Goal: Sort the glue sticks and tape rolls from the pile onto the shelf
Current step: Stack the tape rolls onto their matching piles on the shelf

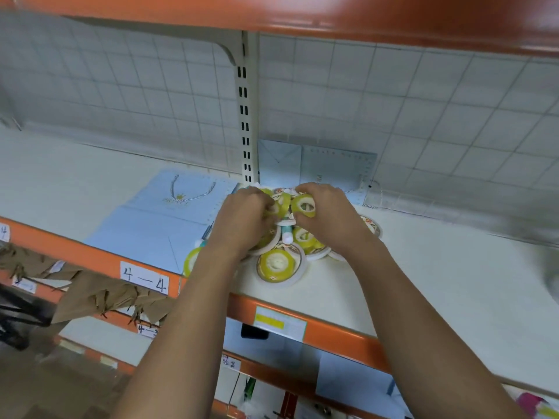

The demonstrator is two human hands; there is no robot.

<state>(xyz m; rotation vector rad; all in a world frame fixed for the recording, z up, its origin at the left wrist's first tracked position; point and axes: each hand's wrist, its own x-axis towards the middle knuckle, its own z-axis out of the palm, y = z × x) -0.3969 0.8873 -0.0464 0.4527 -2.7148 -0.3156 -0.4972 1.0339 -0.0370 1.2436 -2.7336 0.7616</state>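
Note:
A pile of tape rolls (279, 263) lies on the white shelf (438, 267), with several yellow clear rolls and flat white-rimmed rolls mixed together. A white and teal glue stick (286, 232) shows in the middle of the pile, between my hands. My right hand (325, 211) pinches a small yellow tape roll (304, 205) at the top of the pile. My left hand (243, 216) is curled over the left side of the pile, its fingers closed on another yellow roll (282, 204). One yellow roll (191, 261) stands on edge by my left wrist.
Light blue paper bags lie flat on the shelf left of the pile (157, 219) and lean on the wire-grid back wall (317, 167). An orange shelf edge (145, 267) carries a "4—4" label. Another orange shelf (302, 13) hangs overhead. Torn brown cardboard (90, 291) sits lower left.

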